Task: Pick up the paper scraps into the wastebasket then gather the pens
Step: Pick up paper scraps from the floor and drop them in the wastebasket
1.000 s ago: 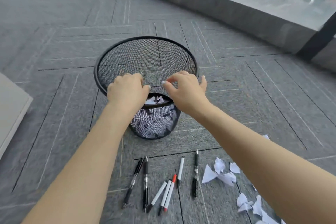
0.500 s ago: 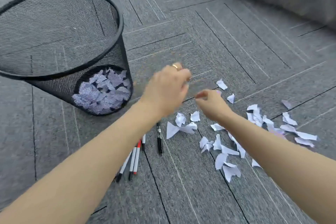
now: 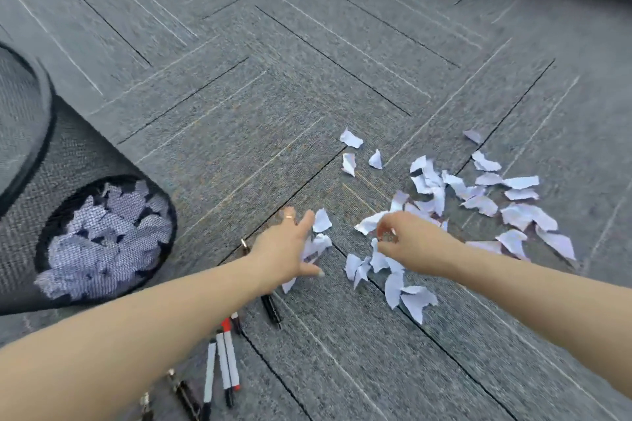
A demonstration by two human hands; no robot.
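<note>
Stretching across the room, the grey carpet floor (image 3: 307,61) carries everything. Biggest on it is the black mesh wastebasket (image 3: 78,181), already holding a layer of torn paper at its bottom. Right of the wastebasket, well apart, lies the spread of loose paper scraps (image 3: 478,195), still many, so the first step looks only partly done. Nearer the wastebasket, just below and to its right, the pens (image 3: 225,362) lie ungathered. The left hand (image 3: 290,249) reaches with fingers spread, its grip wide and holding nothing, touching scraps. The right hand (image 3: 407,239), farther from the wastebasket, has curled fingers pinching at a scrap, though blur leaves that uncertain.
</note>
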